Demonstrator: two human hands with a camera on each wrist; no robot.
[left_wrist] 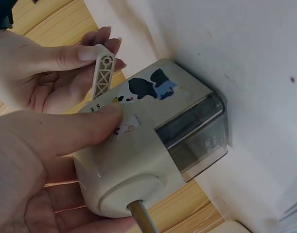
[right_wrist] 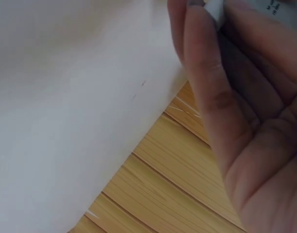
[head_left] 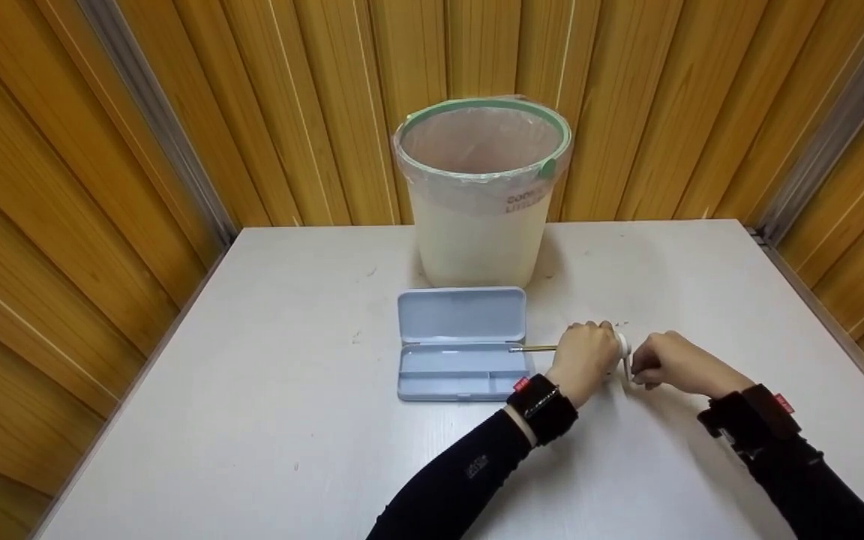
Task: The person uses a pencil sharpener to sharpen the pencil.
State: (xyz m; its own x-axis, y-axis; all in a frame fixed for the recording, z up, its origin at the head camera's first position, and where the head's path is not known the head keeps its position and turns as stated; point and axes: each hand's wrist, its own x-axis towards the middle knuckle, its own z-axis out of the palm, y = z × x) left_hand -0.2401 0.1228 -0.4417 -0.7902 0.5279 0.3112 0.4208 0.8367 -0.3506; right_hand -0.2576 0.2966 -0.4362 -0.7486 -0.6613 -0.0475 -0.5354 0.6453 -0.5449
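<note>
A cream pencil sharpener (left_wrist: 153, 145) with a clear shavings drawer stands on the white table (head_left: 289, 420). My left hand (head_left: 586, 360) grips its body, thumb (left_wrist: 65, 128) across the top. A pencil (head_left: 533, 348) sticks out of its front hole towards the case. My right hand (head_left: 664, 364) pinches the sharpener's white crank handle (left_wrist: 102, 73) at the back. In the right wrist view only my curled fingers (right_wrist: 211, 82) and a sliver of the handle show.
An open light-blue pencil case (head_left: 462, 345) lies just left of my hands. Behind it stands a cream bin (head_left: 481, 191) with a plastic liner and green rim. Wooden panel walls enclose the table on three sides.
</note>
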